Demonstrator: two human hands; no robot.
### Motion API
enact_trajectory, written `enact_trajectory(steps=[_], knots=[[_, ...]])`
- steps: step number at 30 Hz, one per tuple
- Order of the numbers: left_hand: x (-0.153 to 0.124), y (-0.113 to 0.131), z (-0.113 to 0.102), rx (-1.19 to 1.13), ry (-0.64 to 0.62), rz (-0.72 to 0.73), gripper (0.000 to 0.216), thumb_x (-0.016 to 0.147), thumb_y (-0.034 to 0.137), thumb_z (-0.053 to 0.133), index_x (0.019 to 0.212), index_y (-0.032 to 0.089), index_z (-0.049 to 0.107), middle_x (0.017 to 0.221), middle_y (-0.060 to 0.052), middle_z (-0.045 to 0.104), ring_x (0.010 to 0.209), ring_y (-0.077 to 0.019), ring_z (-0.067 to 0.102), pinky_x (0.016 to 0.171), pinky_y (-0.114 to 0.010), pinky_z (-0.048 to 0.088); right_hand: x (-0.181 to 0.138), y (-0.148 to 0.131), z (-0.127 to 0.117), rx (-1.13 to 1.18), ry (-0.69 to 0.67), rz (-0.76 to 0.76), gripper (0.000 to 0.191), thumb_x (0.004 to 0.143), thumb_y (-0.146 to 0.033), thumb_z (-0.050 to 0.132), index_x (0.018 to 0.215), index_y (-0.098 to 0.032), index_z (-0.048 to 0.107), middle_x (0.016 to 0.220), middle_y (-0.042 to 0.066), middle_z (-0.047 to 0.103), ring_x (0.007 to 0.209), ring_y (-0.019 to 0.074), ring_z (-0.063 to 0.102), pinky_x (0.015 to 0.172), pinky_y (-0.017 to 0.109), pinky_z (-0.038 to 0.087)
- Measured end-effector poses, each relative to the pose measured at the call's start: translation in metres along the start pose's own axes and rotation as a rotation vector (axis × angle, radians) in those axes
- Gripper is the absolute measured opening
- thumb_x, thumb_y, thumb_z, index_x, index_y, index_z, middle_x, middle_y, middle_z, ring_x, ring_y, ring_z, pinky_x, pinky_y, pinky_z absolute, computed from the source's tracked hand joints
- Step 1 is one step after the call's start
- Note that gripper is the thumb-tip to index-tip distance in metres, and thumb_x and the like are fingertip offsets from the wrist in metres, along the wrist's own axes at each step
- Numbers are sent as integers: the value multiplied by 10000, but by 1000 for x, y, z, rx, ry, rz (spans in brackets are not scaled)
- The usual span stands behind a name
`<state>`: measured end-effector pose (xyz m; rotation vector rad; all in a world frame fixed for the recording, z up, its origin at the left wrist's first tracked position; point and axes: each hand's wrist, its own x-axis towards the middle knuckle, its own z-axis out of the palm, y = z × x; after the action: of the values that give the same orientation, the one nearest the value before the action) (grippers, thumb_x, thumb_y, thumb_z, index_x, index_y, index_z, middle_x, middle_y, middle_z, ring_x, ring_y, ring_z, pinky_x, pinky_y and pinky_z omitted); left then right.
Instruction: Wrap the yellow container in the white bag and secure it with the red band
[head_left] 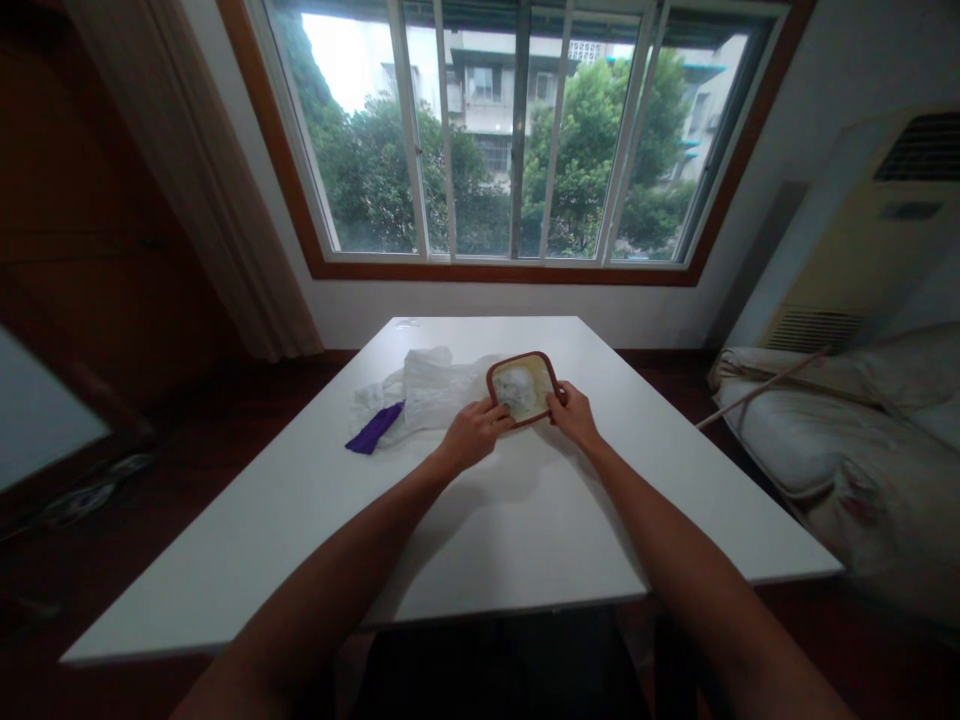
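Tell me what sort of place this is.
Probably a room in a home: a long curtain hangs beside a wide window, and what looks like a tall air conditioner stands on the right.

plastic bag [439, 393] on table [510, 540] | tray [541, 380] right of bag | window [480, 130] behind

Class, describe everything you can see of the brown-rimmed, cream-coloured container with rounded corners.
The brown-rimmed, cream-coloured container looks roughly square with rounded corners; its material is unclear. Its open side faces the camera, showing crumpled, whitish, translucent material inside. The person's left hand touches its near left edge; the right hand grips its right side. It is over the smooth white table, right of the crumpled white plastic sheeting; whether it rests there is unclear.
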<state>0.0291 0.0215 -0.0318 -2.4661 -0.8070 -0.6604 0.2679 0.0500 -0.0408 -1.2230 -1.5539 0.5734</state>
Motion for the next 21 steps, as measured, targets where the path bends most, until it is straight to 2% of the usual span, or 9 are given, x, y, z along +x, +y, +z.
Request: enact_trajectory(steps=[10,14,17,21], knots=[[2,2,-3,-19,-19,-9,279,949,135,471,1062,217,712,1040,-90,692,990,-223,595,794,-351,513,0,-1,-4,-47,2,-32,316,841,-330,488,1067,-154,621,653,-16,627,469,124,579,469,222,465],[4,4,-6,-46,39,13,278,981,192,449,1120,223,688,1133,-91,682,1000,-221,608,813,-358,520,2,-3,-7,-34,-10,-47,282,826,-316,481,1007,-157,627,616,-27,604,464,125,575,462,219,457],[3,6,-9,-76,132,-24,343,983,318,493,1304,232,577,1334,-124,595,1094,-244,598,912,-405,508,3,-5,-11,-6,-35,-40,243,803,-309,481,939,-165,621,579,-34,582,445,128,561,436,218,443],[0,5,-9,-100,267,-133,724,897,534,599,1483,207,329,1511,-207,412,1349,-329,452,1062,-495,415,5,-9,-15,44,-61,3,208,760,-305,487,871,-174,604,546,-42,562,424,124,538,410,216,428]])
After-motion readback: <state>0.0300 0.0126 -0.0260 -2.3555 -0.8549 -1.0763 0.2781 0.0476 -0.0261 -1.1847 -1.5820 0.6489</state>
